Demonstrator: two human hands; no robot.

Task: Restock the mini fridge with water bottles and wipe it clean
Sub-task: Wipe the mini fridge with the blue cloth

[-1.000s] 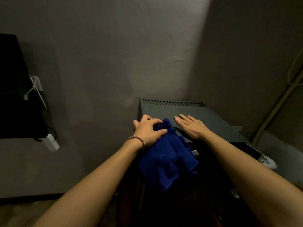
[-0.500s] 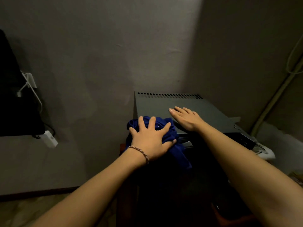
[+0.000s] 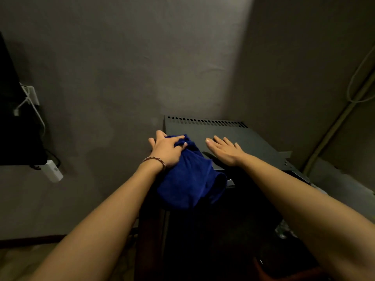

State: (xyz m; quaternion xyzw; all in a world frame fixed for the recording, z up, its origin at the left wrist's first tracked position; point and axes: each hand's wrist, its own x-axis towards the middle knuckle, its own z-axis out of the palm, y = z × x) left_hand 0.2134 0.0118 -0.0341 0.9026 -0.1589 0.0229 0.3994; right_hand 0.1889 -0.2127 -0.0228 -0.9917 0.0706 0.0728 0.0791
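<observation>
Blue cloth under left hand

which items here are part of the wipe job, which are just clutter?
Job: blue cloth gripped by left hand; fridge top with right hand flat on it.

Clutter: white adapter, wall cable, black panel.

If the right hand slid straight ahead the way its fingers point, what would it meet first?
Probably the crumpled blue cloth gripped by the left hand: the right hand lies flat on the dark grey metal fridge top, fingers pointing left towards it, though depth is unclear.
</observation>
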